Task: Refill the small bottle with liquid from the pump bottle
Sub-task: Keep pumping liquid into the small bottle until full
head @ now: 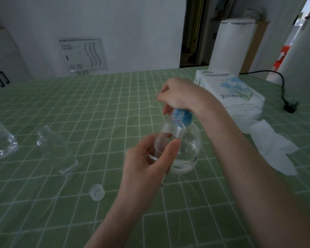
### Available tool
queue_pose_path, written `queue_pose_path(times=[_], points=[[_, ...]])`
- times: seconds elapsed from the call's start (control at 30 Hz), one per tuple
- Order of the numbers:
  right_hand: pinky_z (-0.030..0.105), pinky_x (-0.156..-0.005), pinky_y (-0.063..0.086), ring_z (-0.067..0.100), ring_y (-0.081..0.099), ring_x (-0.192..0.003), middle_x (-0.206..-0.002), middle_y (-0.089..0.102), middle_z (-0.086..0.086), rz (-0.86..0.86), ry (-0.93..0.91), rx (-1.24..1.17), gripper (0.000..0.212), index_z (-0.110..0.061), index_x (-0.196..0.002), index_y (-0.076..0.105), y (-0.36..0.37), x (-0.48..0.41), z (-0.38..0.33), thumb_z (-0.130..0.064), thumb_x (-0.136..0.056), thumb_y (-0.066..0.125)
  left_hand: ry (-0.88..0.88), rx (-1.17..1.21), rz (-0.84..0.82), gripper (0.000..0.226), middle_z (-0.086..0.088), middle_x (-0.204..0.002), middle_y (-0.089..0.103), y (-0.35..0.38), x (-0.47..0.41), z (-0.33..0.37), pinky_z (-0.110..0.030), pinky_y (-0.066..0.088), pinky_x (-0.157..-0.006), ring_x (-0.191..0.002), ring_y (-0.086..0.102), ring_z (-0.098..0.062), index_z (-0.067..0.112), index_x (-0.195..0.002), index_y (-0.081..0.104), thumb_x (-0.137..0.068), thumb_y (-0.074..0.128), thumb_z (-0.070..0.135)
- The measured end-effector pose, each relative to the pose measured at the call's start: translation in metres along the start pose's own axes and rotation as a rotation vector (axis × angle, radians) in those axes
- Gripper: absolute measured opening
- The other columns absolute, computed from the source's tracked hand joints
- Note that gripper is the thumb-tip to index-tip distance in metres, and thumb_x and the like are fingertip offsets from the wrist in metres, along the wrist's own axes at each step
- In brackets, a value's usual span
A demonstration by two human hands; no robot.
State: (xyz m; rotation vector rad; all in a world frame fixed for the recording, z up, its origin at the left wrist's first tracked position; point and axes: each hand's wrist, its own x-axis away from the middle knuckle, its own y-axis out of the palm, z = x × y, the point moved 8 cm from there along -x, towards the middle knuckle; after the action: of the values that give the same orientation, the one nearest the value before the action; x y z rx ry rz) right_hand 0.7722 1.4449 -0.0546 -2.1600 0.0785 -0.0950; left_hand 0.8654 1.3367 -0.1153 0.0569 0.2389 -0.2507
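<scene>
We hold the small bottle (pixel 169 135) in our left hand (pixel 147 163). It is clear plastic, uncapped and tilted, with its open neck right at the blue pump head. Just behind it the pump bottle (pixel 191 147), round and see-through, stands upright, and our right hand (pixel 179 95) is curled over its blue top.

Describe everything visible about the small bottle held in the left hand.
The small bottle is clear and plastic-looking, with a round body, sloping shoulder and narrow neck, uncapped. The left hand grips its lower body, thumb in front, holding it above the table with its top leaning right. Its mouth is at the blue pump head of the pump bottle behind it. Any liquid inside cannot be made out.
</scene>
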Motion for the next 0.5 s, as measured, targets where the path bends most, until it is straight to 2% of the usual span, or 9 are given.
queue_pose_path(times=[0.1, 0.17, 0.4, 0.5], points=[[0.029, -0.071, 0.045, 0.025, 0.067, -0.095, -0.103, 0.070, 0.011, 0.038, -0.019, 0.023, 0.029, -0.006, -0.118, 0.058, -0.0056, -0.0003, -0.0033, -0.022, -0.096, 0.048, 0.004, -0.004, -0.010, 0.034, -0.017, -0.060, 0.061, 0.0019, -0.0004, 0.0006, -0.020, 0.039, -0.042, -0.048, 0.049, -0.013, 0.023, -0.082, 0.071, -0.065, 0.061, 0.051], [0.029, -0.070, 0.045, 0.026, 0.068, -0.093, -0.103, 0.069, 0.012, 0.048, -0.025, 0.027, 0.028, -0.005, -0.116, 0.059, -0.0074, -0.0015, -0.0045, -0.021, -0.096, 0.047, 0.010, -0.003, -0.010, 0.034, -0.017, -0.060, 0.061, 0.0020, -0.0003, 0.0010, -0.020, 0.039, -0.041, -0.048, 0.049, -0.013, 0.025, -0.082, 0.070, -0.065, 0.060, 0.052], [0.038, -0.089, 0.052, 0.029, 0.069, -0.098, -0.107, 0.071, 0.016, -0.014, 0.002, 0.031, 0.031, -0.001, -0.119, 0.060, -0.0034, -0.0033, -0.0032, -0.018, -0.096, 0.049, 0.008, 0.006, -0.010, 0.031, -0.011, -0.061, 0.063, 0.0012, -0.0016, -0.0005, -0.017, 0.040, -0.042, -0.049, 0.050, -0.009, 0.023, -0.082, 0.070, -0.066, 0.061, 0.049], [0.042, -0.095, 0.051, 0.031, 0.068, -0.101, -0.109, 0.070, 0.017, -0.031, 0.014, 0.028, 0.030, 0.000, -0.120, 0.059, 0.0010, -0.0020, 0.0001, -0.015, -0.096, 0.049, 0.006, 0.002, -0.011, 0.034, -0.020, -0.065, 0.062, 0.0008, -0.0012, -0.0006, -0.018, 0.039, -0.040, -0.048, 0.049, -0.012, 0.020, -0.082, 0.070, -0.067, 0.062, 0.049]])
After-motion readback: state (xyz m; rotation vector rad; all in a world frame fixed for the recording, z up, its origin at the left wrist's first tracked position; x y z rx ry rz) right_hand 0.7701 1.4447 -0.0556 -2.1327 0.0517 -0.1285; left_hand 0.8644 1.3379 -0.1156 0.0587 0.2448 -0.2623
